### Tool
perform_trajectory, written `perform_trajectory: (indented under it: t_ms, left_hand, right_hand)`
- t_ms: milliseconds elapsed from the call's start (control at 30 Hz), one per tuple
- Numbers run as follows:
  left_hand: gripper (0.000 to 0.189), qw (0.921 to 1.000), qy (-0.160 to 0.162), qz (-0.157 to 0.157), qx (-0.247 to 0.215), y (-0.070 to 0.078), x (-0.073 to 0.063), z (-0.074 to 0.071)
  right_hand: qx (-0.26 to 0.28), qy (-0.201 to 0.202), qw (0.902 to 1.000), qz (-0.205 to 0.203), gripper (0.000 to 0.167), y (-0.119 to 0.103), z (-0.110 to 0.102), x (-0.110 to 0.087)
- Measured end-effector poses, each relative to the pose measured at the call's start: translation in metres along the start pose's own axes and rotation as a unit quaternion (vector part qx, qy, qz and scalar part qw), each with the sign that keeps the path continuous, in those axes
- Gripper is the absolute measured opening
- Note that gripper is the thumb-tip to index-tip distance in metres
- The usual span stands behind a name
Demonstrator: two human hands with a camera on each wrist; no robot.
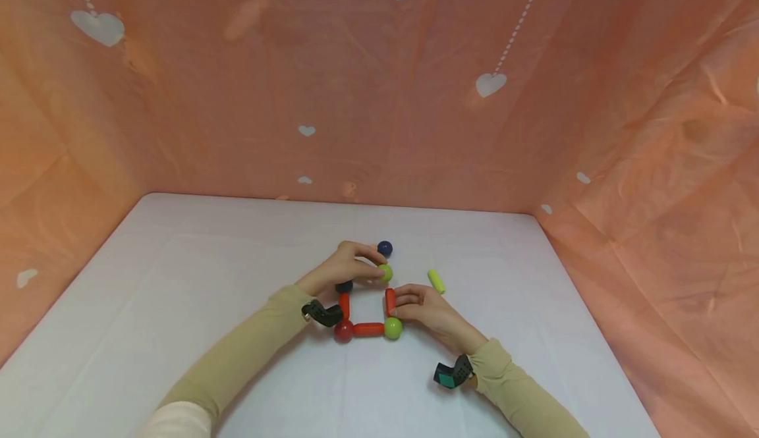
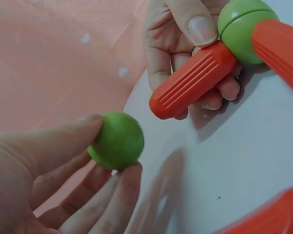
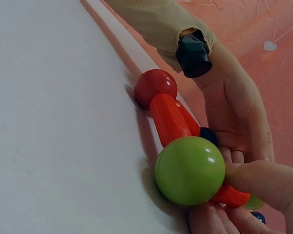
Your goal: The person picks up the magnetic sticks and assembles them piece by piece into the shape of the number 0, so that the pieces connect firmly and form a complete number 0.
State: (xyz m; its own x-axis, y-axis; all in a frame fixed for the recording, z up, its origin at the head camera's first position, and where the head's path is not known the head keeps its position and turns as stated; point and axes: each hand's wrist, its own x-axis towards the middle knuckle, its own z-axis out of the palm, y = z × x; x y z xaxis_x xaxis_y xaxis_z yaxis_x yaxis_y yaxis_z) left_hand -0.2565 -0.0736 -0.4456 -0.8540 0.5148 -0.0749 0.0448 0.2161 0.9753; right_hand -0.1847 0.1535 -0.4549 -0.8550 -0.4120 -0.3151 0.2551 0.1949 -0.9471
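Observation:
My left hand [image 1: 348,267] pinches a light green ball [image 2: 118,141] between thumb and fingertips, a short gap away from the free end of a red rod [image 2: 193,80]. That ribbed rod is held by my right hand [image 1: 428,307], thumb on top and fingers beneath. Its other end meets a second green ball [image 1: 393,328]. From there a red rod [image 1: 369,329] runs left to a red ball [image 1: 344,330]. Another red rod [image 1: 344,304] leads away from the red ball to a dark blue ball [image 1: 344,286], partly covered by my left wrist.
Beyond my left hand lies another dark blue ball [image 1: 385,248], with a part beside it mostly hidden by the fingers. A yellow-green rod [image 1: 436,280] lies on the white table [image 1: 237,240] to the right. An orange curtain with hearts [image 1: 356,95] surrounds the table.

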Motion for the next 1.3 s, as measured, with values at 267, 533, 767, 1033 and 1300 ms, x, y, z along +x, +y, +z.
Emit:
perform_trajectory:
  t_ms: [267,533,767,1033,1300]
  left_hand:
    - [0.023,0.994,-0.009,0.024,0.106,0.0068,0.0033,0.0017]
    - [0.027,0.9936,-0.033,0.049,0.096,0.0057,0.0038,0.0027]
    - [0.032,0.9949,-0.05,0.043,0.077,0.0075,0.0029,0.0037]
    - [0.034,0.9959,-0.061,0.036,0.057,0.0089,0.0014,0.0028]
    - [0.034,0.9938,-0.068,0.053,0.07,0.0041,0.0044,0.0006]
  right_hand:
    - [0.001,-0.002,1.0,-0.003,0.05,-0.0008,-0.0008,-0.0002]
    - [-0.003,-0.005,0.9999,-0.013,0.046,-0.0019,0.002,-0.001]
    - [-0.024,-0.005,0.9994,-0.024,0.047,-0.0024,0.0029,-0.0022]
    - [-0.022,0.008,0.9995,-0.019,0.049,-0.0033,0.0026,-0.003]
    - [-0.031,0.011,0.9989,-0.032,0.043,-0.0058,0.0024,-0.0013]
